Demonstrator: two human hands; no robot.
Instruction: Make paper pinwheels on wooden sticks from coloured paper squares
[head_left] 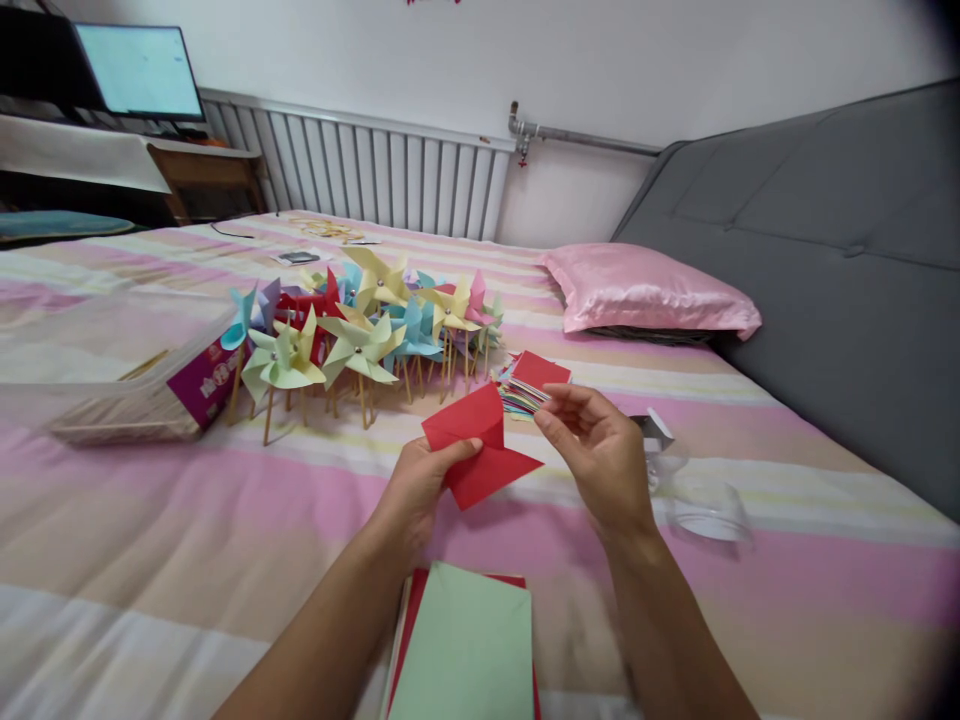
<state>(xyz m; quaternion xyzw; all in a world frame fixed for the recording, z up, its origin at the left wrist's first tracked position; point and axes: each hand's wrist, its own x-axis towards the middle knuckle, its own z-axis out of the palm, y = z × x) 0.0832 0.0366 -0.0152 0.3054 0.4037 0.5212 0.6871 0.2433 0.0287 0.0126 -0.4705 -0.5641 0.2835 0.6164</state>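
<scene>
My left hand is closed on a red square of paper with cut slits, the thumb pressed on top near its middle. One flap of the paper stands up and another points right. My right hand is a little to the right, apart from the paper, with thumb and fingertips brought together. Whatever might be between those fingertips is too small to tell. Just behind the right fingers lies a stack of small coloured paper squares, red on top. Below my hands, between the forearms, lie larger sheets, a pale green sheet uppermost.
Several paper pinwheels on wooden sticks stand at centre left. Beside them is a clear plastic box of sticks with a purple label. Clear plastic containers lie right of my right hand. A pink pillow rests on the striped bed.
</scene>
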